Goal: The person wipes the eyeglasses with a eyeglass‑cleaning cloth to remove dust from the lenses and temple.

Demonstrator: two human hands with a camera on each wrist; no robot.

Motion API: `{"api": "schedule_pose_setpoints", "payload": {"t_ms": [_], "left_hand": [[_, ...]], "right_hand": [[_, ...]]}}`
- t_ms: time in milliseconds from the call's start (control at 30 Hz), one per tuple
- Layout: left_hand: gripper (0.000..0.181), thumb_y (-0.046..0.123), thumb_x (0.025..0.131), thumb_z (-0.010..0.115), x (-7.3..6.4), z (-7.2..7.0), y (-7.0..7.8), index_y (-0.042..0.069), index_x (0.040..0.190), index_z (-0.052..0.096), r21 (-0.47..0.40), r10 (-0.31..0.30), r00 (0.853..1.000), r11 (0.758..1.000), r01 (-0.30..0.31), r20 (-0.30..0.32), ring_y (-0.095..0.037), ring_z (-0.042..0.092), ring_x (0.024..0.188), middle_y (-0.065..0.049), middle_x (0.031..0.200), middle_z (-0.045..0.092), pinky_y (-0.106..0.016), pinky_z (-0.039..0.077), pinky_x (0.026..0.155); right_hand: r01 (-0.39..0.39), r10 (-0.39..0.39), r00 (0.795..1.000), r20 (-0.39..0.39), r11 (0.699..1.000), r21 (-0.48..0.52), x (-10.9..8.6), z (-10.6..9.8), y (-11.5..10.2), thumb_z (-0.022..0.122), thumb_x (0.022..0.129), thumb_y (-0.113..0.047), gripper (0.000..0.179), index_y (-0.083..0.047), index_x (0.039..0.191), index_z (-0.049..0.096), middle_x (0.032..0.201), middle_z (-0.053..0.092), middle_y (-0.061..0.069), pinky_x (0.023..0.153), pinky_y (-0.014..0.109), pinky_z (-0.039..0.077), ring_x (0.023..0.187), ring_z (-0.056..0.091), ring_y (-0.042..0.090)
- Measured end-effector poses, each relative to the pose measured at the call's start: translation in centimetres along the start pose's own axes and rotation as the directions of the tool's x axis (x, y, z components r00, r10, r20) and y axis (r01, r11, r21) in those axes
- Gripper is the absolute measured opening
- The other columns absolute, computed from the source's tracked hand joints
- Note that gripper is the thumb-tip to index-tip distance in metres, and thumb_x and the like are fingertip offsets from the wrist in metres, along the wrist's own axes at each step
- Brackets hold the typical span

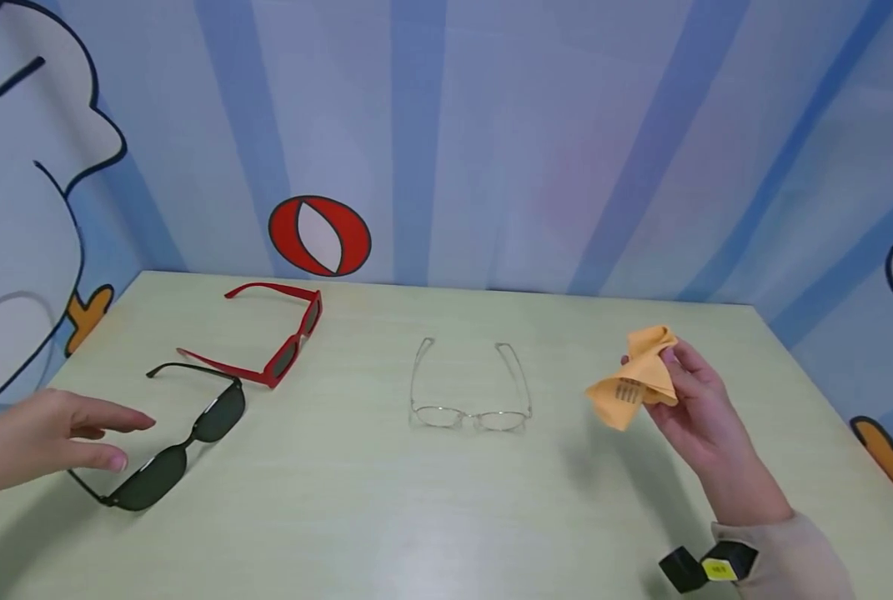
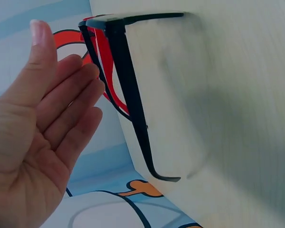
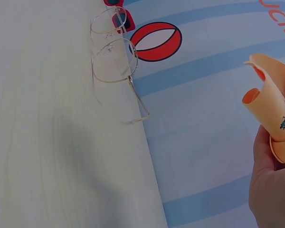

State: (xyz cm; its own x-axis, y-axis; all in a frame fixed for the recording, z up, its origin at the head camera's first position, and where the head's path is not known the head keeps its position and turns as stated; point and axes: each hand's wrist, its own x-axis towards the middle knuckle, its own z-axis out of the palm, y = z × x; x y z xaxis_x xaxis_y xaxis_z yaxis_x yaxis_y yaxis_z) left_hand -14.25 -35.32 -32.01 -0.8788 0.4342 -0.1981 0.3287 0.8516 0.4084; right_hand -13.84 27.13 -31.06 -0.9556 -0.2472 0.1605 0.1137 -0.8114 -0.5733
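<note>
My left hand (image 1: 63,437) hovers with spread fingers over the black sunglasses (image 1: 149,477), which lie at the table's left. In the left wrist view its thumb stands up and its fingers are nearly straight, close beside a black temple arm (image 2: 128,80). My right hand (image 1: 701,408) grips a folded orange cloth (image 1: 634,379) above the right side of the table. Dark printing shows on the cloth in the right wrist view. Thin-framed clear glasses (image 1: 470,417) rest between the hands, lenses toward me and temples pointing away.
Red-framed sunglasses (image 1: 284,358) lie just behind the black pair, their lower temple close to it. The pale table (image 1: 431,508) ends at a blue striped backdrop (image 1: 476,142) with cartoon prints. A small black device (image 1: 704,568) sits by the right sleeve.
</note>
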Motion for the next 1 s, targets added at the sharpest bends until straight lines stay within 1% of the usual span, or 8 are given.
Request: {"api": "schedule_pose_setpoints", "payload": {"t_ms": [100, 200, 267, 433, 533, 667, 833, 1000], "left_hand": [[0.052, 0.034, 0.076, 0.073, -0.2, -0.2, -0.5, -0.001, 0.112, 0.065, 0.049, -0.009, 0.999, 0.999, 0.008, 0.031, -0.013, 0.065, 0.089, -0.015, 0.108, 0.066, -0.027, 0.054, 0.068], [0.057, 0.038, 0.071, 0.075, -0.3, -0.2, -0.7, 0.0, 0.112, 0.065, 0.08, -0.066, 0.996, 0.995, 0.062, 0.058, -0.027, 0.064, 0.092, -0.016, 0.109, 0.066, -0.033, 0.055, 0.07], [0.06, 0.043, 0.067, 0.075, -0.6, -0.2, -0.8, 0.003, 0.111, 0.067, 0.125, -0.076, 0.995, 0.99, 0.068, 0.06, -0.024, 0.064, 0.089, -0.014, 0.107, 0.067, -0.032, 0.054, 0.067], [0.061, 0.049, 0.063, 0.074, -1.0, -0.2, -0.9, 0.006, 0.107, 0.07, 0.203, -0.028, 0.997, 0.979, 0.013, 0.071, -0.002, 0.057, 0.078, -0.01, 0.101, 0.069, -0.023, 0.046, 0.059], [0.056, 0.048, 0.062, 0.074, -1.0, -0.1, -0.8, 0.008, 0.102, 0.071, 0.21, -0.004, 0.993, 0.977, -0.021, 0.119, -0.009, 0.063, 0.082, -0.009, 0.1, 0.069, -0.027, 0.051, 0.063], [0.044, 0.047, 0.059, 0.076, -0.5, 0.3, -0.4, 0.018, 0.091, 0.073, 0.209, 0.007, 0.983, 0.977, -0.045, 0.182, -0.029, 0.065, 0.091, -0.005, 0.098, 0.07, -0.037, 0.054, 0.07], [0.037, 0.036, 0.058, 0.083, -0.1, 1.2, 0.3, 0.015, 0.088, 0.074, 0.152, -0.015, 0.978, 0.988, -0.017, 0.208, -0.026, 0.066, 0.087, -0.001, 0.09, 0.071, -0.045, 0.052, 0.074], [0.032, 0.031, 0.06, 0.085, -0.2, 1.8, 0.6, 0.012, 0.084, 0.074, 0.182, -0.04, 0.981, 0.983, 0.006, 0.188, -0.016, 0.065, 0.081, 0.004, 0.083, 0.07, -0.041, 0.052, 0.072]], "right_hand": [[-0.002, 0.002, 1.0, -0.025, 1.0, -0.018, 0.0, 0.2, 0.1, 0.035, 0.099, -0.003, 0.03, -0.004, 0.123, 0.054, 0.116, 0.055, 0.013, 0.089, 0.036, 0.049, 0.106, 0.059, 0.033], [-0.004, 0.002, 0.999, -0.046, 1.0, -0.027, 0.0, 0.2, 0.1, 0.037, 0.099, -0.004, 0.029, -0.005, 0.123, 0.054, 0.115, 0.055, 0.012, 0.088, 0.036, 0.05, 0.105, 0.06, 0.032], [-0.006, 0.005, 0.999, -0.054, 1.0, -0.023, 0.0, 0.2, 0.1, 0.037, 0.099, -0.004, 0.029, -0.005, 0.123, 0.054, 0.115, 0.055, 0.012, 0.088, 0.035, 0.05, 0.105, 0.06, 0.032], [-0.011, 0.01, 0.999, -0.049, 1.0, -0.008, -0.2, 0.0, 0.1, 0.035, 0.099, -0.004, 0.03, -0.004, 0.121, 0.056, 0.115, 0.055, 0.013, 0.088, 0.035, 0.05, 0.105, 0.06, 0.032], [-0.02, 0.02, 0.999, -0.051, 1.0, 0.007, -0.2, -0.1, 0.1, 0.035, 0.099, -0.005, 0.03, -0.002, 0.119, 0.056, 0.115, 0.056, 0.013, 0.089, 0.036, 0.05, 0.106, 0.059, 0.032], [-0.028, 0.028, 0.997, -0.066, 1.0, 0.001, -0.2, 0.0, -0.1, 0.035, 0.099, -0.005, 0.029, -0.003, 0.118, 0.057, 0.114, 0.056, 0.013, 0.088, 0.036, 0.05, 0.105, 0.06, 0.031], [-0.031, 0.029, 0.996, -0.084, 0.999, -0.018, -0.3, 0.2, -0.2, 0.037, 0.099, -0.005, 0.028, -0.005, 0.12, 0.057, 0.114, 0.056, 0.012, 0.088, 0.035, 0.05, 0.105, 0.06, 0.031], [-0.038, 0.038, 0.996, -0.079, 0.999, -0.009, -0.3, 0.3, -0.1, 0.037, 0.099, -0.004, 0.028, -0.004, 0.119, 0.056, 0.113, 0.056, 0.013, 0.088, 0.034, 0.05, 0.105, 0.06, 0.031]]}}
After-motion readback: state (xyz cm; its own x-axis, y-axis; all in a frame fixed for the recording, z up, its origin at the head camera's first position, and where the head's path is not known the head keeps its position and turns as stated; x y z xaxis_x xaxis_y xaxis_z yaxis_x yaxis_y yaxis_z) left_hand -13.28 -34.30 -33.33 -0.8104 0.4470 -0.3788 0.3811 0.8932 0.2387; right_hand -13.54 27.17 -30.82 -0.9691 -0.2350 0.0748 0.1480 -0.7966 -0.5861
